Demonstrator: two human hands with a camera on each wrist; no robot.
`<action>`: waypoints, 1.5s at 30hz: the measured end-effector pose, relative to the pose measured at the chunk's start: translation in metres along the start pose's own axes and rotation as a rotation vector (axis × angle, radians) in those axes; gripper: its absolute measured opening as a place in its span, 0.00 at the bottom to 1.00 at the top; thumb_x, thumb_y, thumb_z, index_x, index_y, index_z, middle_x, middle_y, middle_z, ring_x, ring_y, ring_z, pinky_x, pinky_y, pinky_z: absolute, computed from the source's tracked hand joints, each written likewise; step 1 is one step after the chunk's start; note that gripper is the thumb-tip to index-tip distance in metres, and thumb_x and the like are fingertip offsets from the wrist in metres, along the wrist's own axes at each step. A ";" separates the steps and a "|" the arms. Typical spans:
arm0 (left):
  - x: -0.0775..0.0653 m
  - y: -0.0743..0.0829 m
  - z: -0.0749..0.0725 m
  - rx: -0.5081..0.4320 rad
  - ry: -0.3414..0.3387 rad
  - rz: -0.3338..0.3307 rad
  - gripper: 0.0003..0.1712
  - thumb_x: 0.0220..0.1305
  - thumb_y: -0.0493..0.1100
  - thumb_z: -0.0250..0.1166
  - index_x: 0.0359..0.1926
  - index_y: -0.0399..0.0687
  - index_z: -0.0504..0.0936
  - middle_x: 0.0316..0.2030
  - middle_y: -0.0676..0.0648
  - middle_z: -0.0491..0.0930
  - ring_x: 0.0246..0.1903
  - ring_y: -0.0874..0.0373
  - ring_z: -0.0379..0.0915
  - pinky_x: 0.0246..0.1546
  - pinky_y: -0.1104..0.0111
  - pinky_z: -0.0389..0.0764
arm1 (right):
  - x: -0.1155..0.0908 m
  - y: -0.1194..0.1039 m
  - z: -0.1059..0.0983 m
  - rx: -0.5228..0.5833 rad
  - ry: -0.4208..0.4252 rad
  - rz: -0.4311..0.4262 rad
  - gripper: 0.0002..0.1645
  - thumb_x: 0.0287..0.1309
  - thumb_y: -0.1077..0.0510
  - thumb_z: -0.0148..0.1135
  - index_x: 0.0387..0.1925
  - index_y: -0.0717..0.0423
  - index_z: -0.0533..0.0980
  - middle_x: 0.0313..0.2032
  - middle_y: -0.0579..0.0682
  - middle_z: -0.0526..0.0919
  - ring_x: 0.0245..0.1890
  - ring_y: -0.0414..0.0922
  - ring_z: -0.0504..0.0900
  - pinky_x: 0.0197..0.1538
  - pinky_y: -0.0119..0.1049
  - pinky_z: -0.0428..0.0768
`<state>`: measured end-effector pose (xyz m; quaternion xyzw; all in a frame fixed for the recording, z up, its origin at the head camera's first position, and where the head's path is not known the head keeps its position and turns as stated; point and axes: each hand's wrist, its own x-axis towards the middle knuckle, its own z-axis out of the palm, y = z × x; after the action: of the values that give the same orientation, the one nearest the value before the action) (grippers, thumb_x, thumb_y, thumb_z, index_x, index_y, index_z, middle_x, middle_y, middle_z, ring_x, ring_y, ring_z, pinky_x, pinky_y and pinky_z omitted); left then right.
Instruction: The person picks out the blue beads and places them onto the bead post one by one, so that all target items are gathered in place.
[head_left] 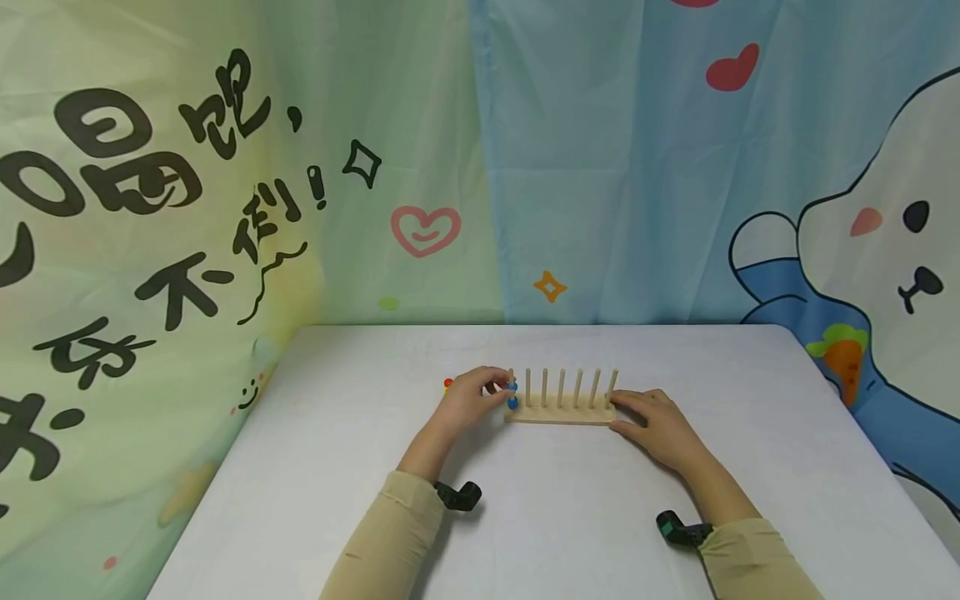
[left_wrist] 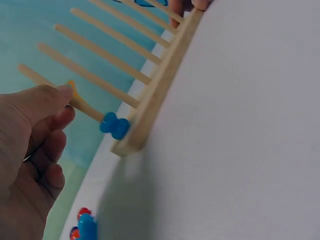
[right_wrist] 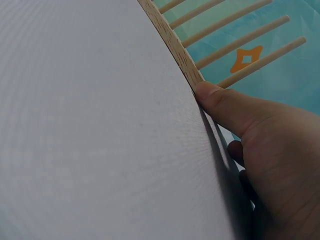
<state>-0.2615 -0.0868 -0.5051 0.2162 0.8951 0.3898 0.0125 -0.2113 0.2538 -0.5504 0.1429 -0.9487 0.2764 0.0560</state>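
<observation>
A wooden peg rack (head_left: 561,414) stands on the white table, a row of upright pegs along its base. At its left end, a blue two-lobed bead piece (left_wrist: 114,125) sits low on the end peg (left_wrist: 90,111). My left hand (head_left: 467,398) pinches this peg above the piece with thumb and index finger, the other fingers curled. An orange patch shows behind the thumb tip in the left wrist view. My right hand (head_left: 660,427) holds the rack's right end, its thumb (right_wrist: 212,95) on the base edge and the fingers round the far side, partly hidden.
Red and blue bead pieces (left_wrist: 86,227) lie on the table left of the rack, mostly behind my left hand in the head view. The white table (head_left: 555,517) reaches back to a printed curtain (head_left: 600,167). Each wrist wears a black camera (head_left: 459,497).
</observation>
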 end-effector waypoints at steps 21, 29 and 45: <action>-0.003 -0.013 0.014 0.034 -0.043 -0.063 0.11 0.65 0.49 0.67 0.47 0.54 0.84 0.44 0.54 0.81 0.38 0.62 0.74 0.38 0.71 0.76 | 0.000 0.003 0.003 -0.013 0.012 -0.007 0.32 0.59 0.46 0.68 0.63 0.53 0.75 0.61 0.55 0.79 0.55 0.56 0.73 0.59 0.60 0.71; -0.010 -0.016 0.009 0.061 -0.013 -0.053 0.19 0.67 0.52 0.65 0.57 0.57 0.81 0.44 0.54 0.81 0.38 0.64 0.74 0.38 0.71 0.76 | 0.001 0.001 0.001 -0.007 -0.002 -0.006 0.32 0.61 0.44 0.67 0.63 0.52 0.75 0.61 0.55 0.79 0.56 0.56 0.73 0.59 0.60 0.71; -0.045 -0.058 -0.025 0.185 0.211 -0.146 0.17 0.65 0.50 0.67 0.52 0.50 0.84 0.50 0.47 0.82 0.53 0.49 0.75 0.56 0.55 0.75 | -0.001 0.002 0.005 -0.019 0.036 -0.026 0.32 0.59 0.46 0.68 0.62 0.53 0.76 0.60 0.56 0.79 0.55 0.56 0.74 0.58 0.60 0.71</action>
<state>-0.2477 -0.1573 -0.5351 0.1087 0.9368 0.3245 -0.0731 -0.2111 0.2526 -0.5556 0.1496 -0.9482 0.2690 0.0781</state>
